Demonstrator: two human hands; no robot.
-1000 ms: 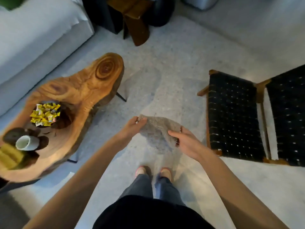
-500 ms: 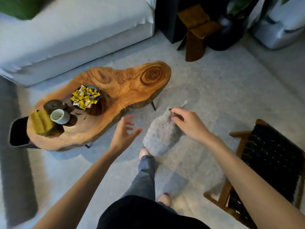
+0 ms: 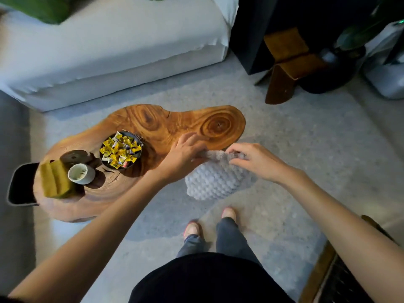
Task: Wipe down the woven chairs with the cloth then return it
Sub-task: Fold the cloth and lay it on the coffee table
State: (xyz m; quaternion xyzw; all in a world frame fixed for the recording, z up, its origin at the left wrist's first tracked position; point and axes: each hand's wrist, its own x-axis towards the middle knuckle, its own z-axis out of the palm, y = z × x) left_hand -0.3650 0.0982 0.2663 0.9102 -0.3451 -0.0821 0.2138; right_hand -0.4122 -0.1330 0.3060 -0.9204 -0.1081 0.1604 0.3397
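A pale grey, bobbly cloth point(image 3: 213, 182) hangs in the air between my hands, just off the near right edge of the wooden slab table point(image 3: 166, 125). My left hand point(image 3: 185, 153) grips its top left edge, partly over the table's rim. My right hand point(image 3: 251, 159) pinches the top right edge. Only a corner of one woven chair point(image 3: 341, 281), black weave in a wooden frame, shows at the bottom right.
On the table stand a bowl of yellow wrapped sweets point(image 3: 120, 153), a white cup point(image 3: 80, 173) and a yellow-green block point(image 3: 54, 180). A white sofa point(image 3: 109, 51) lies behind; a wooden stool point(image 3: 286, 64) and dark plant pot point(image 3: 334, 68) stand at the back right. My feet point(image 3: 209, 221) are on the grey rug.
I have turned left from the chairs toward the table. My left hand let go of the cloth, then took hold of its top edge again, now beside the table.
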